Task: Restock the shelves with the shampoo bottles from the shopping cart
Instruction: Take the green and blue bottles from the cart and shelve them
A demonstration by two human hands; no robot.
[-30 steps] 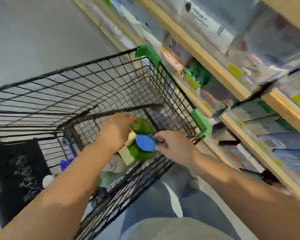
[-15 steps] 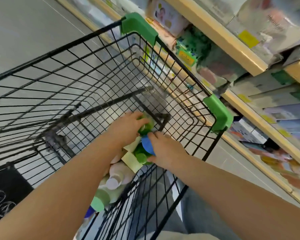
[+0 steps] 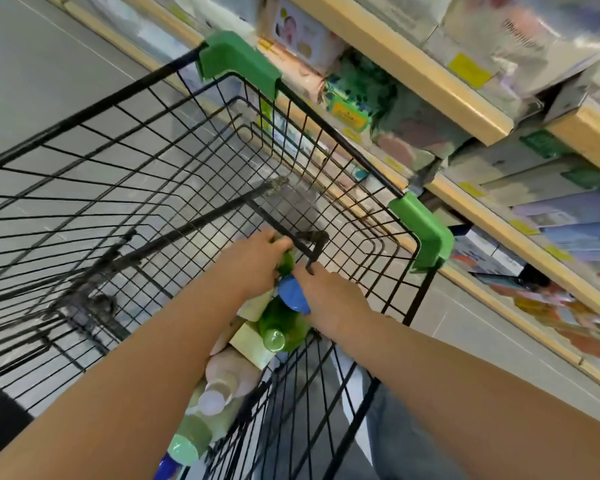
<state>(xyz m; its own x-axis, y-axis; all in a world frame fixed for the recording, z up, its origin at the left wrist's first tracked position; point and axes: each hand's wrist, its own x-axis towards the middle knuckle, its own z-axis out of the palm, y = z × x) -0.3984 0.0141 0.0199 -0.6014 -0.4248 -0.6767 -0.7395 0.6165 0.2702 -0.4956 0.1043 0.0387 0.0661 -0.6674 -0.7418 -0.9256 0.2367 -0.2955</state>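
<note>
Head view: both hands reach into the cart (image 3: 174,140) at its near right corner. The left hand (image 3: 253,263) curls around a green bottle (image 3: 286,263); the right hand (image 3: 329,299) grips a blue-capped bottle (image 3: 291,294) among others piled there, beside the shelves (image 3: 413,67).

The cart (image 3: 125,188) is black wire mesh with green corner guards (image 3: 238,62). In it lie a clear green bottle (image 3: 279,325), a blue cap (image 3: 293,294), a pale yellow box (image 3: 252,344) and a cream bottle (image 3: 227,374). The shelves (image 3: 430,81) are tan with yellow tags (image 3: 468,69). The floor (image 3: 32,81) is grey.
</note>
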